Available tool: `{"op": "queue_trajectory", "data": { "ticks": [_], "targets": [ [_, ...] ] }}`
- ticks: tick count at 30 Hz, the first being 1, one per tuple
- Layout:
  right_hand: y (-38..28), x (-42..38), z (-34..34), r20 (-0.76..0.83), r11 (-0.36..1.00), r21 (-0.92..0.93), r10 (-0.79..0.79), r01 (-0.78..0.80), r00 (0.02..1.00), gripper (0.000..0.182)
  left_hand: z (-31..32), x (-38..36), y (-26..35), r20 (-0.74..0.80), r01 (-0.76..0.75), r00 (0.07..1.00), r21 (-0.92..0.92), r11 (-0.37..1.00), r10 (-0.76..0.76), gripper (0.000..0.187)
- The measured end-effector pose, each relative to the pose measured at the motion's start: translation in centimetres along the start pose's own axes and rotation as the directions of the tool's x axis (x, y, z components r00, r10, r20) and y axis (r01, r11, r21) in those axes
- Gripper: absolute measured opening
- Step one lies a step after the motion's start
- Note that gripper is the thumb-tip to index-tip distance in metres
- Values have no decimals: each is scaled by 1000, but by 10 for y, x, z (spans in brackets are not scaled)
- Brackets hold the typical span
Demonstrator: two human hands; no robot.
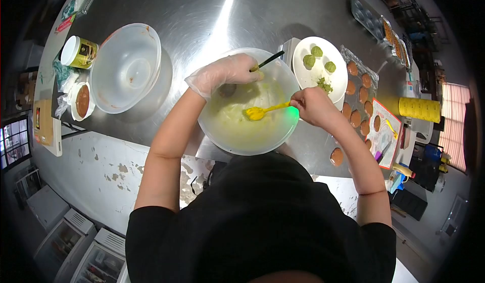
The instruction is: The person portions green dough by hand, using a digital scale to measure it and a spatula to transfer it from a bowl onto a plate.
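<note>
Clear bowl (237, 136) at the near edge of the steel table (202, 10), straight in front of the person. Round, translucent plastic, its inside smeared with a pale yellow-green paste; a thicker patch lies toward the left wall.

Yellow spatula (257, 112) inside the bowl, blade down in the paste and coated with it, handle slanting up to the right. Right hand (313, 106), bare, closed in a fist round the handle's end, over the bowl's right rim.

Left hand (225, 73) in a thin, crinkled clear glove, resting on the far rim. Fingers curled round a slim black stick (268, 59) that pokes out to the right; it may be a chopstick or a tool handle, too small to tell.

Just behind the right hand: white plate (336, 88), round and glossy, bearing three rough green balls (309, 59) and a loose green crumble (325, 85).

Right of the plate: a clear sheet with rows of flat brown discs (356, 118), smooth and oval. One disc (336, 156) sits apart on the bare steel nearer the person.

Left of the bowl: a second, larger bowl (126, 65), cloudy plastic, with brownish smears along the rim. Beside it a small white cup (82, 101) of brown paste, and farther back a tin (79, 52) with a white lid, lying on its side.

Far right: a yellow dimpled cylinder (419, 109).

Table surface is brushed steel with a bright streak of glare.
</note>
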State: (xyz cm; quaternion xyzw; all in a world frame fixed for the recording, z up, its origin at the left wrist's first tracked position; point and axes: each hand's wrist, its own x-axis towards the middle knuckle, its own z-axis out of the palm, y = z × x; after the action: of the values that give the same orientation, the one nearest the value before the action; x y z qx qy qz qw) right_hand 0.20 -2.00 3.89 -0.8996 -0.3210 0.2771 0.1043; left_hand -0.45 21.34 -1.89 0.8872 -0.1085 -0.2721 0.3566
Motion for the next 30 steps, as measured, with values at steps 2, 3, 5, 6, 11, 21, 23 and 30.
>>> {"op": "queue_trajectory", "data": {
  "ticks": [2, 3, 5, 6, 11, 21, 23, 30],
  "targets": [
    [-9, -2, 5, 0, 999, 38, 4, -4, 1000, 12, -1, -1, 2, 8, 24, 1000, -29, 999, -24, 37],
    [-12, -3, 7, -1, 998, 58, 6, -5, 1000, 12, -1, -1, 3, 13, 36, 999, -43, 998, -36, 36],
    [-18, -3, 11, 6, 996, 87, 15, -15, 1000, 12, 2, 1, 2, 22, 42, 999, -66, 997, -41, 36],
    [-20, -2, 13, 10, 995, 100, 18, -19, 1000, 13, 2, 1, 2, 25, 46, 999, -79, 996, -44, 36],
    [-11, 7, 3, 7, 982, 189, 21, -22, 1000, 13, 1, 1, 1, 55, 35, 998, -63, 997, -31, 37],
    [-6, 37, -57, 13, 947, -298, -123, 121, 992, 11, 5, 3, -2, 25, -3, 1000, 0, 1000, 3, 36],
    [-18, 38, -60, 92, 942, -316, -85, 110, 992, 10, 8, 5, -6, 22, 3, 1000, 2, 1000, -3, 36],
    [-15, 41, -51, 302, 982, -170, -26, 81, 953, 13, 7, 0, 1, 22, -1, 1000, 12, 1000, 1, 36]
  ]
}}
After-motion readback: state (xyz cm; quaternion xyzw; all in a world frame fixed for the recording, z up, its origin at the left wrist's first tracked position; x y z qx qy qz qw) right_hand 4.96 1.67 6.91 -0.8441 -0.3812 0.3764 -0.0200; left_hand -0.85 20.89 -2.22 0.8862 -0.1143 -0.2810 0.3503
